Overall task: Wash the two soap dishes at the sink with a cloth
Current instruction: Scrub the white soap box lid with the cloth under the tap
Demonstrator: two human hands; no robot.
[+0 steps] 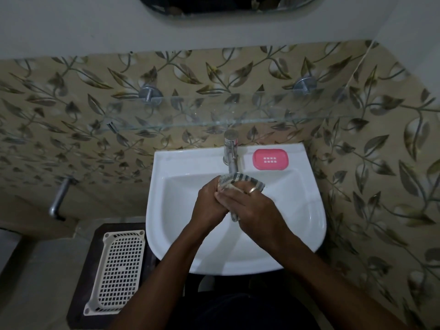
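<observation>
Over the bowl of the white wash basin (309,210), just below the spout of the chrome tap (230,148), both hands are pressed together around a grey-and-white striped cloth (240,181). The left hand (209,201) is curled closed on the cloth's left side, and the right hand (252,208), with a ring (252,189) on one finger, is wrapped over it from the right, fingers folded tight; a twisted end of the cloth hangs out beneath the two palms. A pink soap dish (270,159) with a small grid of drain holes lies flat on the basin's back ledge, just right of the tap and apart from the hands. A second soap dish cannot be made out. Left of the basin, lower down, a white perforated plastic tray (119,270) rests on a dark stand (78,294). Above the tap, a glass shelf (214,110) runs across the leaf-patterned wall tiles (381,139).
</observation>
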